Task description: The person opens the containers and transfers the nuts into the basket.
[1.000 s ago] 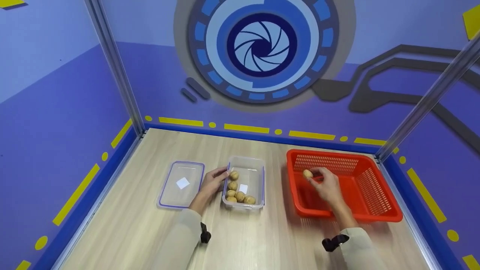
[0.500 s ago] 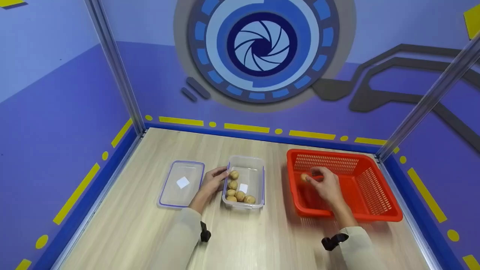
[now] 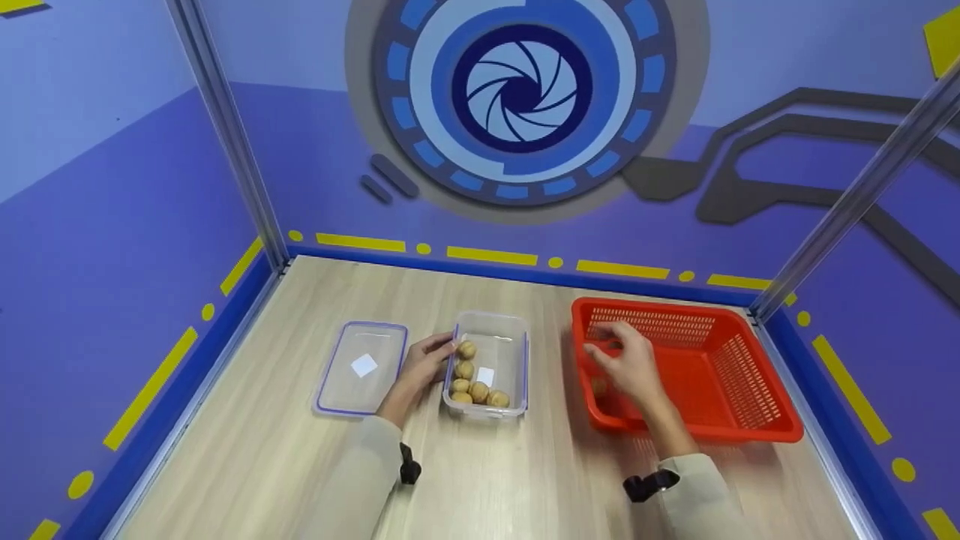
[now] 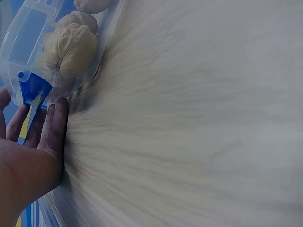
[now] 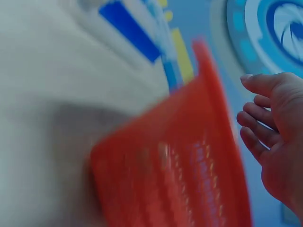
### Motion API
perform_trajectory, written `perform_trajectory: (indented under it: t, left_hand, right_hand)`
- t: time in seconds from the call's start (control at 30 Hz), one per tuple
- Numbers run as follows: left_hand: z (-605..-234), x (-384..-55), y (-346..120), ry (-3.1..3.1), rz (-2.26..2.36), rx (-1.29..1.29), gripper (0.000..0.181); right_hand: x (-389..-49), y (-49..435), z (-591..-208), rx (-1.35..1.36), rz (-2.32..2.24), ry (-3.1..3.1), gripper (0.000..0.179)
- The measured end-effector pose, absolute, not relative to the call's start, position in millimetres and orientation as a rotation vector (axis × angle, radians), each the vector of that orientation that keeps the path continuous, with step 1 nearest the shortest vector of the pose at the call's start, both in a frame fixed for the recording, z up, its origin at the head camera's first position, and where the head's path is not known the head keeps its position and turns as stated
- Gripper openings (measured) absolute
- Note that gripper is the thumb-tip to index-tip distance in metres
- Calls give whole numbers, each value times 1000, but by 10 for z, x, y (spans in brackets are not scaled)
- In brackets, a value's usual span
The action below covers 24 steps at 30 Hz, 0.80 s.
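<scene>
Beside the clear plastic food container [image 3: 511,356], my left hand [image 3: 421,369] rests its fairly straight fingers against the left wall, near the blue-edged clip flap [image 4: 34,89] in the left wrist view. Several walnuts [image 3: 479,391] lie along the container's left and near sides. My right hand [image 3: 632,367] is over the left part of the red plastic basket [image 3: 694,375], thumb and fingers apart, holding nothing. A walnut [image 3: 598,386] sits low in the basket by its left wall, partly in shadow. The right wrist view shows the right hand's loosely bent fingers above the basket rim.
The container's clear lid [image 3: 341,386] with a blue-purple seal lies flat on the wooden table [image 3: 480,480], left of the left hand. Blue printed panels [image 3: 315,165] with metal posts enclose the table at the back and sides.
The right hand has let go of the walnut, which has dropped into the basket. That hand has shifted a little left and up. The left hand stays against the container.
</scene>
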<state>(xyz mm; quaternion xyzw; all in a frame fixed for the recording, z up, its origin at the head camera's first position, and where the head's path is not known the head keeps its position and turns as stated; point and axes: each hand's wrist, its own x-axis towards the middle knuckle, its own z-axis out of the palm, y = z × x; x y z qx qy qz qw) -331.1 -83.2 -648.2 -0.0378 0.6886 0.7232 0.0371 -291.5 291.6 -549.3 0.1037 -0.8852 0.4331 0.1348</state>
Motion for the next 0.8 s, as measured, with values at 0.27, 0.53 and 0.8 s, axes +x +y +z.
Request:
perform_trajectory:
  t: [0.27,0.53,0.8]
  left_hand:
    - [-6508,-3332,-821,2077,2258,-126,43]
    - [-6492,-3327,-823,2119,2237,-70,42]
    - [-6492,-3335,-801,2116,2260,-74,40]
  right_hand:
    - [-2826,2265,-5439,483,1252,-2514,34]
    - [-2825,1728,-5609,765,1287,-2432,33]
    - [-2863,1441,-5898,796,1371,-2529,31]
